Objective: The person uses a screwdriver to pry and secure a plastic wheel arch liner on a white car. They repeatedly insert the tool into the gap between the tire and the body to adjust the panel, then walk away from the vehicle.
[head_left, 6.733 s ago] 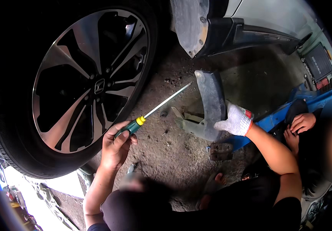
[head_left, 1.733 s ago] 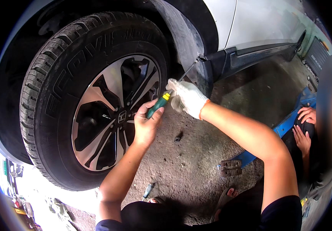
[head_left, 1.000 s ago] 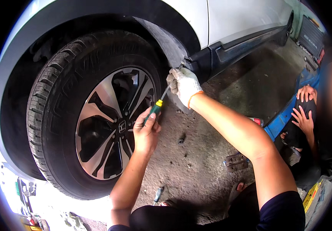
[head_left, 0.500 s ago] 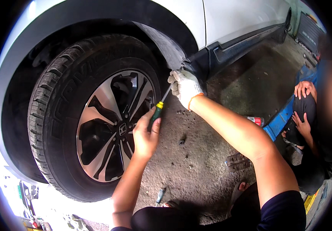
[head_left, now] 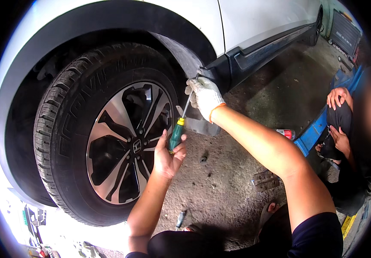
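My left hand (head_left: 169, 154) grips the green and yellow handle of a long screwdriver (head_left: 177, 132), whose shaft points up to the rear edge of the wheel arch. My right hand (head_left: 204, 96), in a white work glove, presses a grey mud flap (head_left: 200, 124) against the white car's body just behind the wheel (head_left: 125, 142). The screwdriver's tip lies under my gloved fingers, hidden from view.
The big tyre (head_left: 60, 129) fills the left. A second screwdriver (head_left: 180, 219) lies on the gritty concrete floor near my knees, with a small metal bracket (head_left: 265, 180) and a can (head_left: 285, 133) further right. Another person (head_left: 344, 124) crouches at the right by a blue rail.
The loose mud flap came up from the floor to the wheel arch in my gloved right hand. My left hand followed with the screwdriver, now pointed at the arch's edge.
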### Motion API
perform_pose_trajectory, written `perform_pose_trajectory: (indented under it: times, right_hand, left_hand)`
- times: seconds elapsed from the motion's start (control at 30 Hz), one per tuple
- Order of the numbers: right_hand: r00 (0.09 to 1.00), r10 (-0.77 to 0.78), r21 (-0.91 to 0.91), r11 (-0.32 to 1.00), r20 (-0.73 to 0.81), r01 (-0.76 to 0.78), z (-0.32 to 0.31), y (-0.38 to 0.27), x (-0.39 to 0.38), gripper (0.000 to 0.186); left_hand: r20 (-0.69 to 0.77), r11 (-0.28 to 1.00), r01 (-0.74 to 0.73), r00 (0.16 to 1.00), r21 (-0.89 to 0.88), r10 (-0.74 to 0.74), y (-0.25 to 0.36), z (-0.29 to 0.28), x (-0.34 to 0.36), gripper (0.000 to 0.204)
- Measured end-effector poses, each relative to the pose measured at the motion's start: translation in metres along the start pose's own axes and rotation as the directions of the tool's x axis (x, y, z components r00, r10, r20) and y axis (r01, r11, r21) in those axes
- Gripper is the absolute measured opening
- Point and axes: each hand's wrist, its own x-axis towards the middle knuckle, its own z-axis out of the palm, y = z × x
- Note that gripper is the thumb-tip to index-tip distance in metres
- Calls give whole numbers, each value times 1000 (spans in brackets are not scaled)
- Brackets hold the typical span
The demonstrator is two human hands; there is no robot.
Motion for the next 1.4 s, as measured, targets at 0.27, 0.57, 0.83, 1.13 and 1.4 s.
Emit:
perform_pose_trajectory:
  times: [0.27, 0.57, 0.83, 1.13, 1.4]
  right_hand:
    - [999, 32, 35, 999, 30, -33, -4, 4, 5, 13]
    - [999, 30, 86, 996, 39, -33, -5, 7, 9, 12]
    - [999, -3, 112, 994, 47, -2, -8, 11, 10, 12]
    - [996, -3, 146, 989, 87, -10, -6, 9, 12, 11]
    - [992, -6, 163, 987, 128, -15, -10, 12, 14, 12]
  left_hand:
    - [34, 873, -252, 964, 418, 262, -3, 1, -3, 26]
    - [458, -172, -463, 622, 869, 635, -6, -7, 2, 37]
    - [200, 952, 251, 956, -174, -216, 14, -10, 6, 44]
    - [603, -508, -341, 574, 791, 553, 6, -10, 6, 42]
    - [60, 987, -20, 998, 158, 11, 22, 7, 4, 33]
